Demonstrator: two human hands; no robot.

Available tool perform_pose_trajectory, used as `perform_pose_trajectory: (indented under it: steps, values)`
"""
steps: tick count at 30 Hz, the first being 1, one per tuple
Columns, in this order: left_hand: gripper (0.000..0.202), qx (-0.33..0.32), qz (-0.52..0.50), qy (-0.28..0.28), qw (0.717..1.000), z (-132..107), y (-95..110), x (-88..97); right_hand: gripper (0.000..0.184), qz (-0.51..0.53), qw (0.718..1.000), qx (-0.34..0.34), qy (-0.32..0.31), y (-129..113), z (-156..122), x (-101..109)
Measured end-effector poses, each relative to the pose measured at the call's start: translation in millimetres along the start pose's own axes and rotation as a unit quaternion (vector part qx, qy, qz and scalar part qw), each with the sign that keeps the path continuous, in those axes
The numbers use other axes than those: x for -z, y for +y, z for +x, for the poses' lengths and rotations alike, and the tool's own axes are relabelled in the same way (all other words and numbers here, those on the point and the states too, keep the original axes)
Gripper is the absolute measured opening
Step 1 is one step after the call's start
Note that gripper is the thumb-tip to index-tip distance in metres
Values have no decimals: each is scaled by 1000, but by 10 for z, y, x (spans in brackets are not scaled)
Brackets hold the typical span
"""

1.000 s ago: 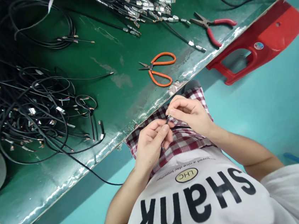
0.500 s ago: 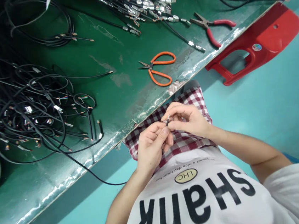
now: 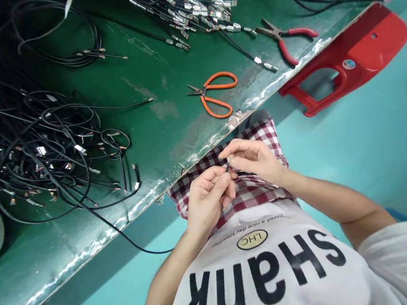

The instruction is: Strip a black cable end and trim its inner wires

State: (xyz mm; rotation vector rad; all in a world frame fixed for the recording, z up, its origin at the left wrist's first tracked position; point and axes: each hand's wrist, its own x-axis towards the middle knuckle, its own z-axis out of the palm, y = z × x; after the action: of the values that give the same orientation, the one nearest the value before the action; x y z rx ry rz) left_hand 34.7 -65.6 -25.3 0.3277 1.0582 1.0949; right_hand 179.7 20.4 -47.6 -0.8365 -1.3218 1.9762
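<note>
Cable (image 3: 228, 167): one | left hand (image 3: 208, 193): grip pinching it | right hand (image 3: 257, 160): grip beside tip, hold unclear | scissors (image 3: 203, 92): one | pliers (image 3: 277, 34): one

On the near side of the table (image 3: 168, 64), the left hand (image 3: 206, 193) pinches thumb to forefinger, other fingers curled. Beside it, the right hand (image 3: 258, 159) arches, fingers bent (whether its tips meet is unclear). Both bare forearms (image 3: 324, 195) reach toward the table, elbows bent.
</note>
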Motion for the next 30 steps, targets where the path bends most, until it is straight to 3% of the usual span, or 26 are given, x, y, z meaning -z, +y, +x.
perform_pose_trajectory:
  steps: [3,8,11,13,15,17,20,22,25,30]
  values:
    - [19,5,11,1,1000,-1,30,-14,13,22,999,18,29,-49,44,-19]
    - [18,-4,8,12,1000,7,33,-16,19,31,999,-10,17,68,-34,-117]
    - [18,0,-1,18,1000,14,35,-3,25,-57,998,-18,-35,3,28,-11]
    - [17,2,-1,21,1000,13,61,7,28,-170,984,28,-51,-156,198,134]
    - [16,-5,1,21,1000,1,104,11,29,-335,935,116,1,-352,447,283]
    - [17,-18,-1,19,1000,-23,152,8,29,-513,842,158,54,-515,705,386]
    - [16,-37,-11,21,999,-67,207,-4,29,-699,704,116,47,-624,962,414]
    - [19,-49,-17,22,998,-94,229,-3,31,-754,651,87,25,-631,1015,387]
    - [33,-62,-18,13,998,-118,242,21,34,-781,621,63,11,-629,987,386]
    - [35,-60,-31,12,998,-119,246,77,37,-783,621,32,18,-701,888,487]
